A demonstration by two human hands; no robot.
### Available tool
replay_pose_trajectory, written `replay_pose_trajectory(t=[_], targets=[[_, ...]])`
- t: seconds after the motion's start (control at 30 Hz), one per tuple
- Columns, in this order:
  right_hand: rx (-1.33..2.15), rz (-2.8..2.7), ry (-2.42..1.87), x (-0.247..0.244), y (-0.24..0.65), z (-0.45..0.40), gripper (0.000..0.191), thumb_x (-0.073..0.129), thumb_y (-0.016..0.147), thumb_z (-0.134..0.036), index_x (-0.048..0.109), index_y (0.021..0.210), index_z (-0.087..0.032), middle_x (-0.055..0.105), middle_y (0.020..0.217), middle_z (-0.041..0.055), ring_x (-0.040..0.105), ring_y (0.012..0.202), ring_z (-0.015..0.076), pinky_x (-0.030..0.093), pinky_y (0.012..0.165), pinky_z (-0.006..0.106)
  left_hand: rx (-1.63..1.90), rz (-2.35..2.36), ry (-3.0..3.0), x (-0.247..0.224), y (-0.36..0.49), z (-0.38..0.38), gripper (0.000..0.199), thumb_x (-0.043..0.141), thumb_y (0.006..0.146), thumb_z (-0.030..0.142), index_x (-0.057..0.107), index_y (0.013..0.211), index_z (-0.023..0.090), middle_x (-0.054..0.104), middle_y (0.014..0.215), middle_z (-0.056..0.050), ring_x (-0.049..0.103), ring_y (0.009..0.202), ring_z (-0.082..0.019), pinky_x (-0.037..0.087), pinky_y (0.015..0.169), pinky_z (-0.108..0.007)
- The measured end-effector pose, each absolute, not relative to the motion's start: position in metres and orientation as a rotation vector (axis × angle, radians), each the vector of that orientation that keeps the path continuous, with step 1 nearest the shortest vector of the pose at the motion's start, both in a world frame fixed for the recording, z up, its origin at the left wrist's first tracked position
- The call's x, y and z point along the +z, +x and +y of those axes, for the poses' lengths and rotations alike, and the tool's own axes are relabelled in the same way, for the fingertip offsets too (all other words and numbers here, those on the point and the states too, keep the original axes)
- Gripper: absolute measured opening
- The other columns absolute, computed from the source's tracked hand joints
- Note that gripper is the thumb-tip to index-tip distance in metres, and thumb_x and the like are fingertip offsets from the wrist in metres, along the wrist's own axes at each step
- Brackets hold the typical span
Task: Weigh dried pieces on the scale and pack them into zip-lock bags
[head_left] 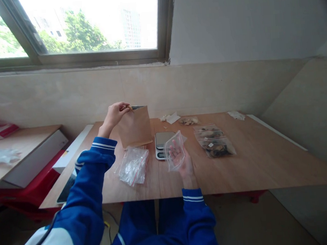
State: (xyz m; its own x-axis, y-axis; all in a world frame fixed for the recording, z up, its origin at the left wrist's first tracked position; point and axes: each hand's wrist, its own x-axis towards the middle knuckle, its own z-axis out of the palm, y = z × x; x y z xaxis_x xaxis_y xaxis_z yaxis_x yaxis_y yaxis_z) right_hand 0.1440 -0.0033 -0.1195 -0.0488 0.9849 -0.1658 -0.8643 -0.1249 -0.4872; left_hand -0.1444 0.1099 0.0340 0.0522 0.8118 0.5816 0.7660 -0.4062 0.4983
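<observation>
Below the window (96, 22) in the head view, our wooden table (257, 164) had bare room at its right and along its front edge. Our right hand (186, 164) spread its fingers wide against a clear bag (173, 152), long axis near-upright, top leaning right, by the scale (160, 155). Our left hand (118, 113) pinched a tan piece (130, 107) at the upright paper bag's (136, 127) mouth.

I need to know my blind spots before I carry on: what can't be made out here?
All in the head view:
- Paper bag: contents hidden by its front wall.
- Small piece at the left hand: partly covered by fingers, too small to identify.
- Scale: reading too small.
- Dark flat item: partly hidden by the blue sleeve.
- Filled clear bags: pieces too blurred to count.
</observation>
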Motion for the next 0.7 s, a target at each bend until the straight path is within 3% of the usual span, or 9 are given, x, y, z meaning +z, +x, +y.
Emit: replay_pose_trajectory(t=[0.13, 0.27, 0.7], targets=[[1.624, -0.303, -0.524, -0.122, 0.142, -0.002, 0.024, 0.051, 0.091, -0.022, 0.069, 0.106, -0.027, 0.076, 0.103, -0.0001, 0.073, 0.079, 0.0122, 0.061, 0.068, 0.024, 1.415, 1.743, 2.296, 0.038, -0.139, 0.124, 0.029, 0.057, 0.083, 0.028, 0.071, 0.106, 0.017, 0.07, 0.102, -0.009, 0.062, 0.088, -0.02, 0.048, 0.087, -0.031], [1.629, -0.335, -0.537, -0.123, 0.142, -0.002, 0.022, 0.054, 0.089, -0.022, 0.07, 0.104, -0.025, 0.076, 0.105, 0.0011, 0.074, 0.081, 0.0133, 0.061, 0.07, 0.025, 1.236, 1.69, 2.396, 0.03, -0.137, 0.139, 0.028, 0.051, 0.085, 0.023, 0.073, 0.102, 0.017, 0.069, 0.1, -0.009, 0.063, 0.091, -0.02, 0.047, 0.09, -0.031], [1.625, -0.329, -0.51, -0.127, 0.143, -0.002, 0.029, 0.056, 0.087, -0.022, 0.067, 0.114, -0.027, 0.076, 0.102, 0.0004, 0.073, 0.08, 0.0132, 0.061, 0.07, 0.025, 1.056, 1.713, 2.397, 0.021, -0.139, 0.119, 0.035, 0.043, 0.092, 0.032, 0.071, 0.105, 0.017, 0.066, 0.113, -0.011, 0.061, 0.106, -0.023, 0.044, 0.1, -0.036]])
